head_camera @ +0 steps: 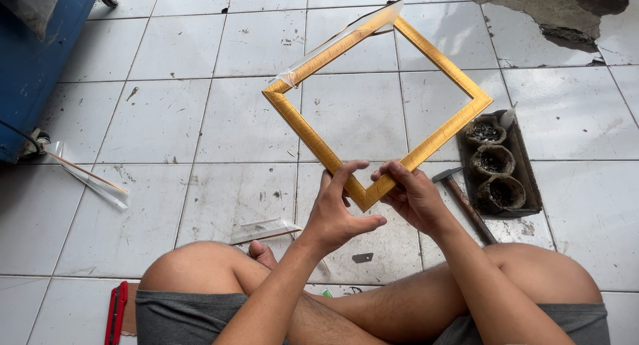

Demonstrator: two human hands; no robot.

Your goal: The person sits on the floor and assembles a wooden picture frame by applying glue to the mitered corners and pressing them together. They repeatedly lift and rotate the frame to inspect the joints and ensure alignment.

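Observation:
A square gold picture frame (439,135), with no glass or backing, is held up on its corner like a diamond above the tiled floor. My left hand (338,212) and my right hand (413,195) both pinch its lowest corner, fingers on either side of the joint. A strip of clear plastic wrap (343,42) still clings to the frame's upper left side. I sit cross-legged on the floor with my knees below the frame.
A hammer (462,202) lies on the tiles right of my hands, beside a dark tray (522,165) holding three grimy round tins. Peeled plastic strips (93,178) lie left. A red tool (116,313) rests by my left knee. A blue cabinet (33,78) stands far left.

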